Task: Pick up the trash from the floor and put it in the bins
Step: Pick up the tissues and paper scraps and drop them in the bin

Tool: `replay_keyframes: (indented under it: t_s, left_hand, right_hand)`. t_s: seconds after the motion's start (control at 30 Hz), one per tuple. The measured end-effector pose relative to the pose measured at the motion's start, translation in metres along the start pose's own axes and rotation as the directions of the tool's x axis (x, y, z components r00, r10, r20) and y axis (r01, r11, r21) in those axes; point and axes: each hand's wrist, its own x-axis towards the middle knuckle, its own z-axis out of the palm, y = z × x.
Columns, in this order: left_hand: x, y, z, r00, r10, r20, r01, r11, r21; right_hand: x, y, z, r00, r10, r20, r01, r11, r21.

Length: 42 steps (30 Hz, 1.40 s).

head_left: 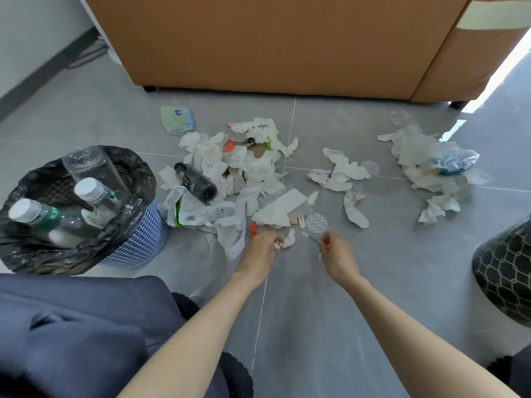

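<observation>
head view: black bottle lies on tissues beside blue bin.

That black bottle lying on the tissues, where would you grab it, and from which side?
Take the black bottle round the middle of its body, coming down from above and pinching across its two long sides. It lies on its side atop the tissues, so the round body is exposed there; its ends probably offer less to hold.
</observation>
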Motion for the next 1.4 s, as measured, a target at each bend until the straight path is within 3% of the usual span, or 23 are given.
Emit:
replay_keyframes:
  t_s: [0.1, 0.2, 0.33, 0.43, 0.6, 0.8, 0.93, 1.07, 1.17, 1.3, 1.4]
  left_hand:
    - [0.017, 0.010, -0.014, 0.984, 0.011, -0.176, -0.015, 1.000, -0.021]
    - [0.031, -0.003, -0.028, 0.961, -0.063, -0.270, 0.075, 0.997, 0.033]
    - [0.036, -0.039, -0.040, 0.928, -0.264, -0.263, 0.311, 0.938, 0.154]
    - [0.036, -0.058, -0.038, 0.908, -0.370, -0.195, 0.400, 0.904, 0.149]
    - [0.039, -0.070, -0.029, 0.915, -0.386, -0.114, 0.398, 0.911, 0.112]
    - [0.052, -0.086, -0.028, 0.910, -0.408, 0.072, 0.384, 0.896, 0.225]
    - [0.057, -0.097, -0.024, 0.949, -0.315, -0.020, 0.307, 0.904, 0.297]
    - [0.055, -0.100, -0.020, 0.931, -0.364, -0.017, 0.352, 0.887, 0.300]
    - [0.051, -0.098, -0.019, 0.945, -0.327, -0.001, 0.296, 0.852, 0.433]
    - [0.045, -0.093, -0.023, 0.942, -0.331, -0.043, 0.315, 0.839, 0.444]
    - [0.043, -0.079, -0.029, 0.945, -0.313, -0.097, 0.326, 0.865, 0.382]
  right_hand:
    - [0.012, -0.019, -0.007, 0.998, -0.064, -0.026, 0.064, 0.997, 0.033]
    - [0.024, -0.039, -0.009, 0.989, -0.144, -0.029, 0.145, 0.989, 0.015]
    - [0.036, -0.063, -0.001, 0.968, -0.244, 0.054, 0.249, 0.963, -0.103]
    - [0.043, -0.077, 0.009, 0.952, -0.269, 0.143, 0.297, 0.925, -0.237]
    - [0.058, -0.083, 0.031, 0.927, -0.278, 0.251, 0.365, 0.821, -0.439]
    - [0.066, -0.085, 0.054, 0.887, -0.276, 0.371, 0.428, 0.794, -0.433]
    - [0.071, -0.079, 0.063, 0.856, -0.240, 0.458, 0.482, 0.692, -0.537]
    - [0.076, -0.074, 0.068, 0.872, -0.297, 0.389, 0.486, 0.620, -0.616]
    - [0.077, -0.073, 0.059, 0.862, -0.339, 0.377, 0.507, 0.591, -0.627]
    - [0.074, -0.072, 0.046, 0.874, -0.290, 0.391, 0.481, 0.641, -0.599]
    - [0.067, -0.074, 0.031, 0.897, -0.333, 0.290, 0.439, 0.751, -0.494]
